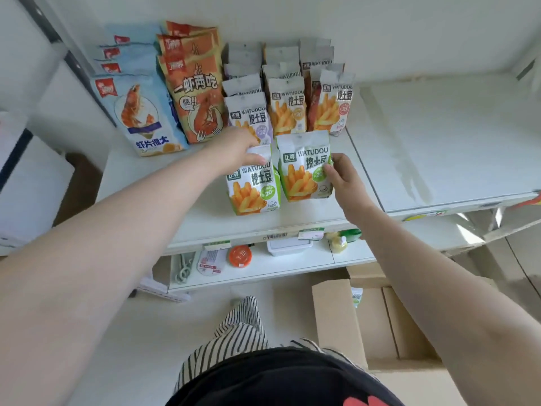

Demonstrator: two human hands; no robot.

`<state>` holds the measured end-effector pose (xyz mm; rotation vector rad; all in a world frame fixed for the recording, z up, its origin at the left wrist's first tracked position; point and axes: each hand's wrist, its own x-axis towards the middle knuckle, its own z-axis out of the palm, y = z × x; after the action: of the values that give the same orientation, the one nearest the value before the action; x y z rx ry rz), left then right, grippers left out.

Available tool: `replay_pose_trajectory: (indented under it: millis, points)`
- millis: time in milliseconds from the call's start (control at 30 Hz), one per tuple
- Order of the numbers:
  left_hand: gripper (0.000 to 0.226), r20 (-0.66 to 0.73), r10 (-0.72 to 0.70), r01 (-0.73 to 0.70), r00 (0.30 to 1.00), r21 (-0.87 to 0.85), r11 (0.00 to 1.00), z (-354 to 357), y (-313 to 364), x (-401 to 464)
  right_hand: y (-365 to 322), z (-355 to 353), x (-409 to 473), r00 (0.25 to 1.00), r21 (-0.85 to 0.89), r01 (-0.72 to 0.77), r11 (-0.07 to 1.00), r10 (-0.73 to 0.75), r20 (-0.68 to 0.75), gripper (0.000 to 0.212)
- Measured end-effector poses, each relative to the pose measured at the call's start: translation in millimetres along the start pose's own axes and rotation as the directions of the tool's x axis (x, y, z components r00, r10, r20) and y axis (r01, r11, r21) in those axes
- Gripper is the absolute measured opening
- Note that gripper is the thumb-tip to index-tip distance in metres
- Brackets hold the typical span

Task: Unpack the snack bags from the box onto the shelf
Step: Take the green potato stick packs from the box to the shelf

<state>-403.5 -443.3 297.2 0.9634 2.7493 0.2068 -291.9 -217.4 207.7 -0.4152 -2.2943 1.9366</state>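
Observation:
Two green-trimmed fries snack bags stand upright side by side near the front of the white shelf [292,221]. My left hand [234,150] grips the top of the left bag [253,186]. My right hand [341,174] pinches the right edge of the right bag [304,168]. Behind them stand rows of similar fries bags [288,106] in purple, yellow and red trim. The open cardboard box [336,320] sits on the floor at lower right, with one green bag [356,297] showing inside.
Blue shrimp-chip bags [140,112] and orange shrimp bags [196,92] fill the shelf's left side. The shelf's right half [439,142] is bare. A lower shelf [263,265] holds small items. A white cabinet [32,186] stands at left.

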Motion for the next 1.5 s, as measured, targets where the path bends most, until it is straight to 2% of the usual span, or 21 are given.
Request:
replay_pose_trajectory:
  millis: [100,267,333,433,467,500,567,667,767,867,1033,1133,1267,1400,1467,1500]
  points:
    - [0.05,0.046,0.055,-0.057,0.997,0.046,0.997,9.4,-12.6,23.3,18.4,5.0,14.6,0.999,-0.005,-0.035,0.999,0.035,0.001,0.019]
    - [0.052,0.031,0.087,-0.087,0.996,0.006,0.996,22.6,-23.3,45.4,26.1,14.8,25.9,0.998,0.153,-0.064,0.986,0.067,-0.011,0.029]
    - [0.051,0.016,0.079,-0.078,0.997,-0.044,0.996,25.0,-30.1,48.9,24.3,15.9,28.7,0.999,0.211,-0.052,0.976,0.053,0.001,0.035]
    - [0.023,-0.032,0.036,-0.042,0.999,-0.206,0.978,29.7,-33.1,50.2,22.4,11.2,31.1,0.998,0.26,-0.056,0.964,0.052,0.025,0.04]
    - [0.039,-0.03,-0.001,-0.008,1.0,-0.278,0.961,32.8,-32.2,51.0,22.5,9.1,33.1,0.998,0.266,-0.061,0.962,0.052,0.042,0.043]
    - [0.052,-0.037,-0.029,0.014,0.999,-0.353,0.936,34.5,-28.7,49.2,22.3,7.1,35.1,0.996,0.261,-0.071,0.963,0.057,0.063,0.046]
    - [0.058,-0.102,-0.065,0.013,0.993,-0.442,0.897,40.9,-22.8,50.8,22.6,5.5,39.1,0.992,0.214,-0.08,0.974,0.058,0.109,0.054]
    - [0.052,-0.226,-0.124,-0.007,0.966,-0.504,0.864,52.4,-17.4,52.1,24.0,8.3,41.1,0.988,0.121,-0.032,0.992,0.013,0.156,0.07]
    - [0.034,-0.264,-0.194,0.007,0.945,-0.576,0.817,58.6,-14.9,54.3,24.9,13.6,43.4,0.989,0.072,0.01,0.997,-0.021,0.149,0.079]
    - [0.015,-0.287,-0.228,-0.003,0.93,-0.629,0.778,57.2,-13.9,58.9,22.7,17.4,46.6,0.992,0.008,0.035,0.999,-0.035,0.121,0.08]
    - [0.015,-0.323,-0.199,-0.061,0.925,-0.645,0.762,54.2,-14.0,59.1,28.6,13.2,48.4,0.992,-0.12,0.063,0.991,-0.05,0.115,0.076]
    - [0.012,-0.338,-0.167,-0.083,0.926,-0.615,0.784,55.5,-13.7,58.0,31.4,11.4,49.8,0.993,-0.135,0.046,0.99,-0.032,0.11,0.073]
    - [0.025,-0.199,-0.083,-0.06,0.976,-0.62,0.782,46.5,-27.2,54.9,32.0,6.1,52.2,0.996,-0.087,0.0,0.996,0.007,0.085,0.071]
    - [0.047,0.06,-0.033,0.06,0.998,-0.512,0.857,27.6,-41.7,44.9,31.5,3.7,52.6,0.997,-0.069,-0.022,0.997,0.027,0.074,0.07]
    - [0.045,0.175,-0.062,0.14,0.983,-0.479,0.866,24.1,-51.0,41.5,31.1,3.7,52.0,0.997,-0.064,-0.028,0.998,0.033,0.073,0.07]
    - [0.039,0.181,-0.084,0.16,0.98,-0.459,0.874,23.4,-55.6,41.3,31.3,2.6,51.7,0.997,-0.061,-0.033,0.998,0.037,0.07,0.071]
